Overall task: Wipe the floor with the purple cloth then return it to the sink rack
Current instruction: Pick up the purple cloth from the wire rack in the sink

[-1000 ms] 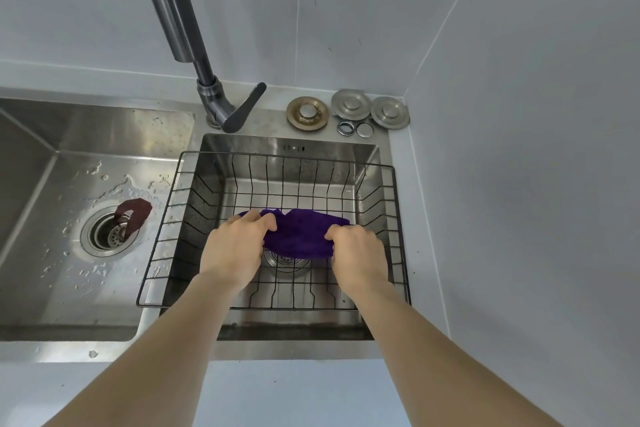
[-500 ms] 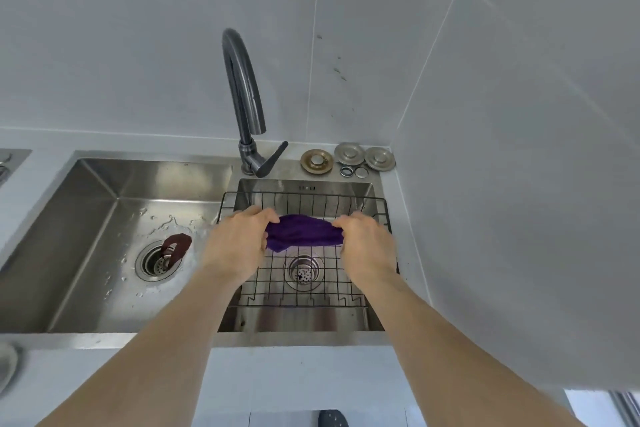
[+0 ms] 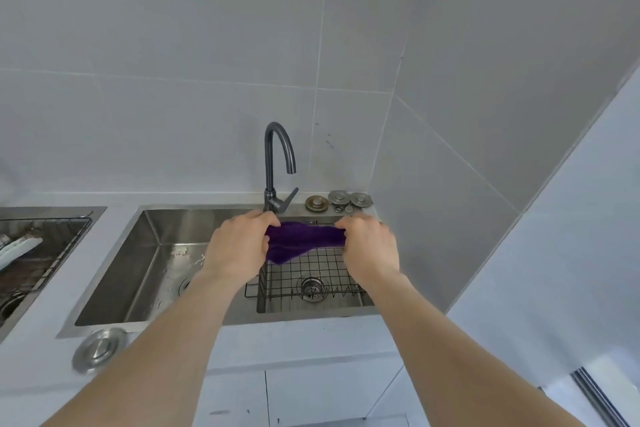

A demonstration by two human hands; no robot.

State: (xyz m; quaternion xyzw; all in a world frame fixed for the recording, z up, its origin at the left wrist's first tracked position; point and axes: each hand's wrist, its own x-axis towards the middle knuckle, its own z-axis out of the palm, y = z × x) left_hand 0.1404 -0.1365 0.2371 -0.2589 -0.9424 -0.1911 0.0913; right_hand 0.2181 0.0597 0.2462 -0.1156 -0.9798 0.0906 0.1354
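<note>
Lifted higher, one purple cloth (image 3: pixel 302 240) in two hands, left (image 3: pixel 239 246), right (image 3: pixel 370 246), seemingly clear of one rack (image 3: pixel 311 274)

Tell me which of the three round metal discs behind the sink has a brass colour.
The leftmost round metal disc, nearest the dark curved faucet. It looks golden-brown, while the other two discs to its right are plain silver.

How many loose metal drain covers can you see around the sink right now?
4: three on the back ledge right of the tap, at and; one on the front counter. Others may be hidden.
</note>
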